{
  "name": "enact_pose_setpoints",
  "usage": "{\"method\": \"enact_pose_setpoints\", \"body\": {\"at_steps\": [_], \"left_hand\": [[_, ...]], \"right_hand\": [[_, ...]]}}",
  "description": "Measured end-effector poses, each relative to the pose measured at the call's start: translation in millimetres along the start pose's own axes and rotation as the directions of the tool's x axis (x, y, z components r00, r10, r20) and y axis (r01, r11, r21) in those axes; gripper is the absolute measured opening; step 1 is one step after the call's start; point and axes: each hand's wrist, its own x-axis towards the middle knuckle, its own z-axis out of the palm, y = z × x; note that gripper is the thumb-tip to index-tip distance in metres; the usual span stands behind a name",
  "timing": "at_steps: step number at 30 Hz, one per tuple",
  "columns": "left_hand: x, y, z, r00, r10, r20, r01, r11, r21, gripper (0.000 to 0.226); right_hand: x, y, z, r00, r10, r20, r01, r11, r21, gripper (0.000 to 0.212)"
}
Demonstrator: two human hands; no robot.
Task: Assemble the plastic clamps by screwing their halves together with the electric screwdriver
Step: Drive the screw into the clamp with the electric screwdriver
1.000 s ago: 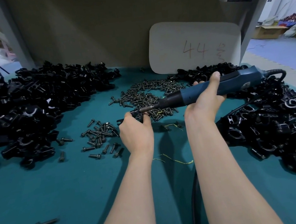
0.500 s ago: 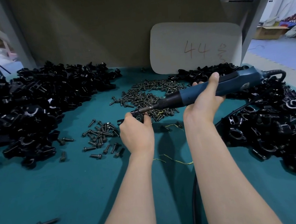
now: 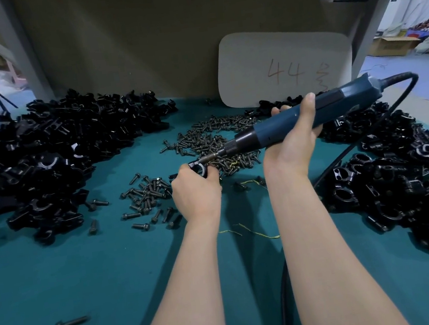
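Observation:
My left hand (image 3: pixel 195 192) grips a small black plastic clamp (image 3: pixel 200 168) just above the teal table, mid-frame. My right hand (image 3: pixel 291 141) holds the blue electric screwdriver (image 3: pixel 297 118) slanted down to the left. The screwdriver's bit tip meets the top of the clamp. Loose dark screws (image 3: pixel 213 140) lie in a heap behind the hands, and a smaller scatter of screws (image 3: pixel 147 198) lies left of my left hand.
A large pile of black clamp parts (image 3: pixel 44 163) fills the left of the teal table (image 3: pixel 88 288). Another pile of clamps (image 3: pixel 406 178) covers the right. A white card marked 44 (image 3: pixel 285 65) leans on the back wall. The screwdriver's black cable (image 3: pixel 348 150) runs right and down. One stray screw (image 3: pixel 71 323) lies front left.
The screwdriver's rear end has risen slightly, so it slants more steeply down onto the clamp. Both hands stay in much the same place.

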Motion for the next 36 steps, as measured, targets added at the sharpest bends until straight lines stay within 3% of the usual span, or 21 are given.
{"method": "enact_pose_setpoints", "body": {"at_steps": [10, 18, 25, 32, 36], "left_hand": [[3, 1, -8, 0.997, -0.028, 0.075, 0.028, 1.0, 0.006, 0.02], [0, 6, -6, 0.991, -0.014, 0.137, 0.004, 0.997, 0.074, 0.023], [-1, 10, -7, 0.989, -0.004, 0.145, -0.008, 0.996, 0.085, 0.023], [0, 11, -10, 0.98, -0.01, 0.197, -0.017, 0.991, 0.133, 0.025], [3, 13, -10, 0.969, -0.027, 0.247, -0.028, 0.976, 0.216, 0.031]], "right_hand": [[1, -10, -5, 0.983, 0.067, 0.171, -0.082, 0.993, 0.083, 0.054], [6, -21, -11, 0.981, 0.065, 0.184, -0.087, 0.99, 0.115, 0.04], [4, -25, -7, 0.979, 0.016, 0.202, -0.033, 0.996, 0.085, 0.062], [4, -27, -6, 0.972, -0.001, 0.234, -0.018, 0.997, 0.078, 0.058], [7, -29, -8, 0.966, 0.003, 0.258, -0.018, 0.998, 0.058, 0.043]]}}
